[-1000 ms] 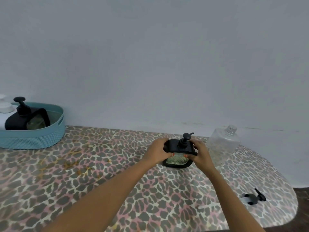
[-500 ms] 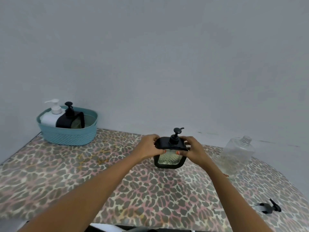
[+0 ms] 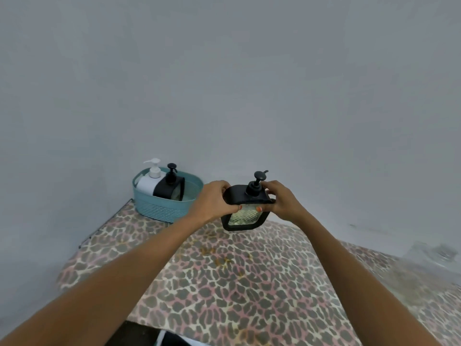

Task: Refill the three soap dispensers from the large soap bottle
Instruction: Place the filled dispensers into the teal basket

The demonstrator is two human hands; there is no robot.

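held dispenser (image 3: pixel 243 217): black cap, patterned glass, upright, just right of teal basket (image 3: pixel 164 208), over tabletop (image 3: pixel 237 283) | left hand (image 3: pixel 214 201): fingers (image 3: pixel 222 184) wrapped round cap's left end | right hand (image 3: pixel 282 201): fingers wrapped round cap's right end | in basket: 1 white dispenser (image 3: pixel 149 183), 1 black dispenser (image 3: pixel 169 188), both upright | clear bottle (image 3: pixel 434 255): far right of basket, blurred

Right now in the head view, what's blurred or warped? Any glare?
Head view: the clear bottle at the right edge is smeared, barely readable; the held dispenser and the basket are fairly sharp. Head view: wide-angle bending curves the table edges; light is flat, no glare, no hard shadows.
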